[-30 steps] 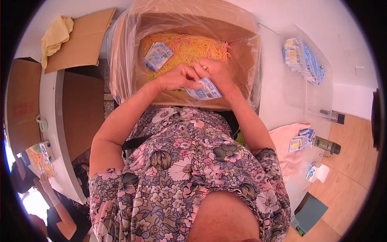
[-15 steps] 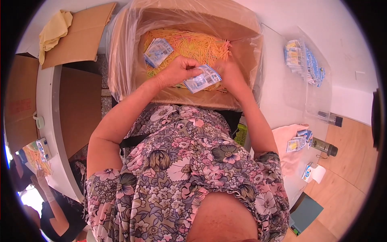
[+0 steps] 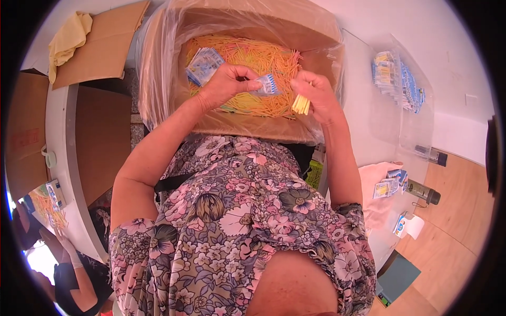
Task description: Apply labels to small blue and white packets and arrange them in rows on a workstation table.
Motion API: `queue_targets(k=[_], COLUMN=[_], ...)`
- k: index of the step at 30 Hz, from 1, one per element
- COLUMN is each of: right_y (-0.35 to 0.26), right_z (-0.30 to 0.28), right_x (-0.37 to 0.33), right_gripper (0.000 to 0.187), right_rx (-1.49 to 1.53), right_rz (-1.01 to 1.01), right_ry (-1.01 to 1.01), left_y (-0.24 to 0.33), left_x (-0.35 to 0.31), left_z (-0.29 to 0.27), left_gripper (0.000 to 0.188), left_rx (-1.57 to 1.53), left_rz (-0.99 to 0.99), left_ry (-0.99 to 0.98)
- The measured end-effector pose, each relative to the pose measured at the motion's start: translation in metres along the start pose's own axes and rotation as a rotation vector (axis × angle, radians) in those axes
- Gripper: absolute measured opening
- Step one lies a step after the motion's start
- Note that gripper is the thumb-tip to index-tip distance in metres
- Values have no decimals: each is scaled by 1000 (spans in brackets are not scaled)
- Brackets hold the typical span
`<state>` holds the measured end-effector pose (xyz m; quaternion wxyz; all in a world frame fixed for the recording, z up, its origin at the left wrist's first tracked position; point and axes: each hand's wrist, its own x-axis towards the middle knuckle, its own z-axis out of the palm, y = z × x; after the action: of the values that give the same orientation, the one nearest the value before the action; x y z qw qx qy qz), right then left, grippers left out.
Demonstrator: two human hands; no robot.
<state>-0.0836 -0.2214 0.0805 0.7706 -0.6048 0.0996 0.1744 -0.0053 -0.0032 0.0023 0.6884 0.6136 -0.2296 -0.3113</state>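
My left hand (image 3: 227,84) pinches a small clear plastic packet (image 3: 268,85) with blue edges over the box. In my right hand (image 3: 319,95) is a bundle of thin yellow sticks (image 3: 301,105), gripped in closed fingers, their ends pointing down toward me. The packet and the bundle are apart. Beneath both hands a cardboard box (image 3: 240,18) lined with clear plastic holds a deep layer of loose yellow, orange and pink sticks (image 3: 253,55). A stack of similar flat packets (image 3: 204,64) lies on the sticks, left of my left hand.
At the right, a clear plastic bin (image 3: 416,129) holds many filled packets (image 3: 408,87). Nearer lie a pink cloth (image 3: 369,195) with packets on it and a dark bottle (image 3: 424,192). Cardboard (image 3: 105,45) and a yellow cloth (image 3: 71,37) are left; another person's gloved hand (image 3: 68,245) shows lower left.
My right hand has drawn back from the packet and turned, now showing the bundle of yellow sticks. The packet has tilted and is more covered by my left hand.
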Motion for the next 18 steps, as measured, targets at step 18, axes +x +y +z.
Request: queue_targets(k=[18], right_y=[-9], right_z=[22], right_x=[23], right_gripper=[23], right_rx=[-121], right_rz=[-6], right_ry=[82], left_y=[5], left_x=[1], left_z=[0], left_gripper=[8], left_rx=[-93], left_rz=[40], left_ry=[-60])
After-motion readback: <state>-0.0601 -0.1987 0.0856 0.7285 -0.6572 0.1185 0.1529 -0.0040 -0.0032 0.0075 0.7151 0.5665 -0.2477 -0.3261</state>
